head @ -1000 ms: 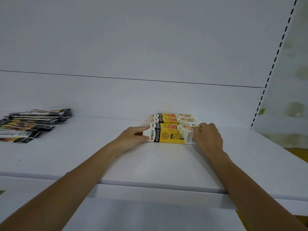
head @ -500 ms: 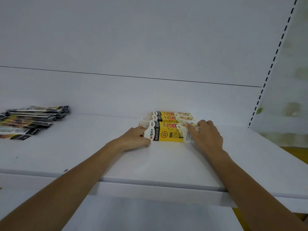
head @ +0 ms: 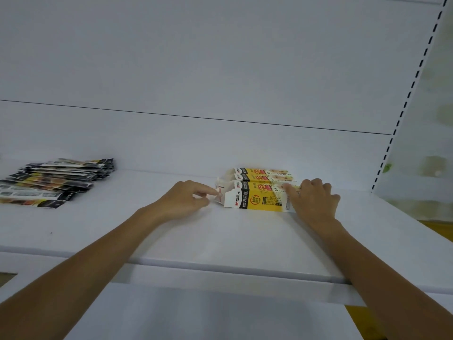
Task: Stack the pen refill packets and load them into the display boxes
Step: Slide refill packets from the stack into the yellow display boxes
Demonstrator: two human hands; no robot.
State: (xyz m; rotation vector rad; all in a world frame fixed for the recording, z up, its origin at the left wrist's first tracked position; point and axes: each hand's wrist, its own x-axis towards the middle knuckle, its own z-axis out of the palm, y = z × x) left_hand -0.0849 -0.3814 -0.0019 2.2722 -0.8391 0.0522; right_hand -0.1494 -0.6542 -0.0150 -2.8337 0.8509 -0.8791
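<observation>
Three boxes (head: 263,174) lie side by side mid-shelf (head: 220,236), yellow with white ends and a black band. Your left hand (head: 186,200) pinches the open flap (head: 220,192) of the front box (head: 255,202), and your right hand (head: 312,198) curls round its other end. Packets (head: 54,182), dark and glossy, sit piled far left.

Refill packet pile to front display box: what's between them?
Head view: only the left hand, pinching the front display box's end flap; otherwise bare shelf.

The left hand (head: 186,201) and right hand (head: 315,201) are bare. Behind the fingers (head: 207,190), the wrists (head: 152,213) and slim forearms (head: 98,261) run uncovered to the picture's lower edge.
</observation>
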